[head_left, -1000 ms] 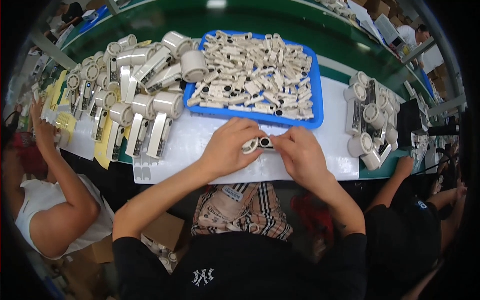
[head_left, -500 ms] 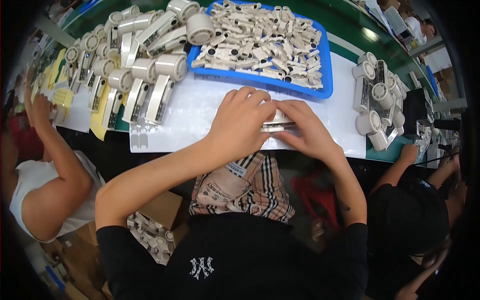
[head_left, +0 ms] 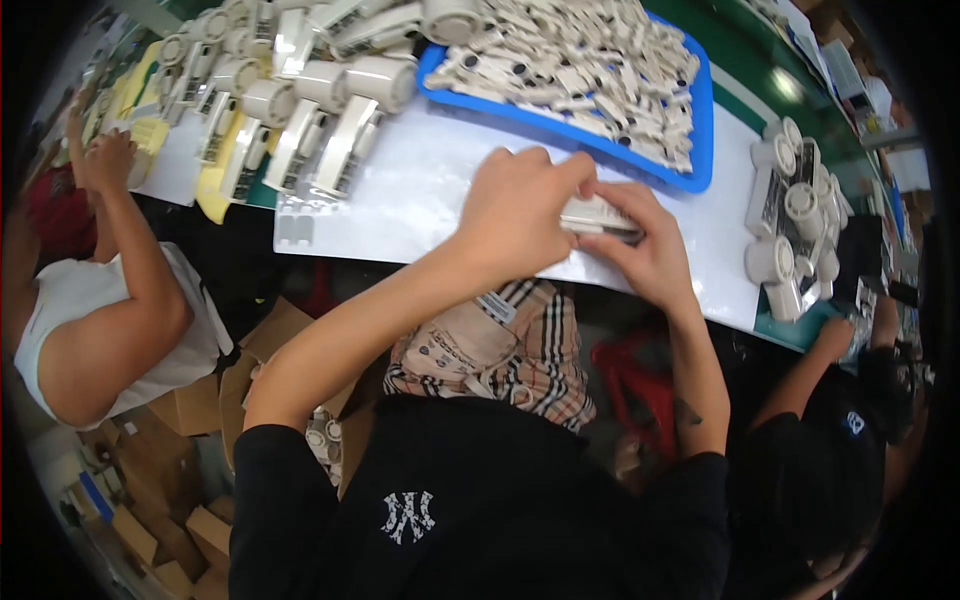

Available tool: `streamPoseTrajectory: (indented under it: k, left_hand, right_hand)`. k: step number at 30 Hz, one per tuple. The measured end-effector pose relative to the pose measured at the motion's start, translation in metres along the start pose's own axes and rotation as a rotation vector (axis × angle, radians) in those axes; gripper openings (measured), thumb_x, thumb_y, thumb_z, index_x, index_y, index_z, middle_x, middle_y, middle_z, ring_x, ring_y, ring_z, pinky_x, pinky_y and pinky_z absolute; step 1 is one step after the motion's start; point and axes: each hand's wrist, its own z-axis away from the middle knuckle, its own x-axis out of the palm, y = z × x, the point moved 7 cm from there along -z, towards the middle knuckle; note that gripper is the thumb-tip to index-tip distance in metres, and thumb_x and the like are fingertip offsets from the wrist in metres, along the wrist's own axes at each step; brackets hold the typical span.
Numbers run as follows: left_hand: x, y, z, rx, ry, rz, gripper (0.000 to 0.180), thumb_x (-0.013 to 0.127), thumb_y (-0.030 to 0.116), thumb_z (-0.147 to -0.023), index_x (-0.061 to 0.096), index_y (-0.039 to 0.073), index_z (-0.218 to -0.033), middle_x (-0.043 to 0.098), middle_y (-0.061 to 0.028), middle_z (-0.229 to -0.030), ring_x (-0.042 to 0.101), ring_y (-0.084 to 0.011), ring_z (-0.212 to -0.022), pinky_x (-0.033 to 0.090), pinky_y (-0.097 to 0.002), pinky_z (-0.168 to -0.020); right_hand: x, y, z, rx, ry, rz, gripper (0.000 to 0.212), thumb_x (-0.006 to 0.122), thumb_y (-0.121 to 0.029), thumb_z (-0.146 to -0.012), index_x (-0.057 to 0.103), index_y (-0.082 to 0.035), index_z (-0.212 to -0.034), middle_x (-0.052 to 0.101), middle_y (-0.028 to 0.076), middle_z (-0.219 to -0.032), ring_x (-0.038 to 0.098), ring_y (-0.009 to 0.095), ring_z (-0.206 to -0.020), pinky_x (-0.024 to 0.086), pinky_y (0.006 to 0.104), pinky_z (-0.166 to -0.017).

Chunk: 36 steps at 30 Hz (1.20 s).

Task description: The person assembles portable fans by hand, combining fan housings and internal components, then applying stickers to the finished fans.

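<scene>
A white, elongated plastic housing with a dark strip along its lower edge is held between my two hands, just above the white sheet on the table. My left hand is closed over its left end, the fingers bent and partly hidden from view. At the other end, my right hand pinches it, with the thumb below and the fingers over the top. My fingers cover much of the housing, so its left end cannot be seen.
Beyond my hands stands a blue tray heaped with small white parts. White round-headed devices are grouped at left, and more devices at right. A co-worker's arm is at left, another's at right. Cardboard boxes stand below left.
The whole view has shifted and tilted, so the table appears turned. Both hands still grip the housing; its pieces appear closer together, and more of its white top shows between my hands.
</scene>
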Motion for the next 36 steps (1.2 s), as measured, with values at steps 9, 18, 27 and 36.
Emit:
streamPoseTrajectory:
  k: [9, 18, 27, 36]
  left_hand:
    - [-0.078, 0.002, 0.042, -0.038, 0.394, 0.621, 0.08, 0.084, 0.029, -0.07, 0.046, 0.003, -0.135, 0.05, -0.0153, -0.135, 0.047, -0.0272, -0.127, 0.037, -0.0391, -0.105]
    - [-0.058, -0.051, 0.061, -0.316, 0.366, 0.918, 0.037, 0.072, 0.015, -0.082, 0.06, -0.001, -0.113, 0.066, -0.007, -0.103, 0.06, -0.0132, -0.091, 0.048, -0.0291, -0.078]
    - [-0.042, -0.05, 0.037, -0.177, -0.102, 0.456, 0.055, 0.073, 0.038, -0.074, 0.061, -0.003, -0.108, 0.063, -0.0186, -0.089, 0.06, -0.0281, -0.082, 0.047, -0.0345, -0.076]
    - [0.017, -0.011, -0.023, 0.003, -0.457, 0.568, 0.063, 0.065, 0.045, -0.085, 0.054, -0.001, -0.128, 0.059, -0.0232, -0.126, 0.056, -0.0346, -0.119, 0.041, -0.0386, -0.102]
  right_hand:
    - [0.013, -0.009, 0.019, 0.105, 0.065, -0.632, 0.052, 0.062, -0.012, -0.089, 0.045, 0.003, -0.136, 0.057, 0.011, -0.122, 0.056, 0.021, -0.11, 0.045, 0.0338, -0.096]
    - [0.029, -0.08, -0.023, -0.321, -0.033, 0.231, 0.048, 0.068, -0.012, -0.084, 0.055, -0.003, -0.129, 0.056, 0.015, -0.126, 0.053, 0.03, -0.117, 0.044, 0.0383, -0.096]
    - [-0.086, 0.005, 0.013, -0.059, 0.468, 0.581, 0.048, 0.076, -0.017, -0.077, 0.06, -0.005, -0.12, 0.056, 0.014, -0.115, 0.055, 0.031, -0.106, 0.044, 0.0364, -0.093]
    - [-0.1, 0.042, 0.034, 0.343, 0.581, 0.516, 0.061, 0.08, -0.042, -0.074, 0.057, -0.002, -0.113, 0.058, 0.013, -0.091, 0.06, 0.024, -0.075, 0.048, 0.0351, -0.062]
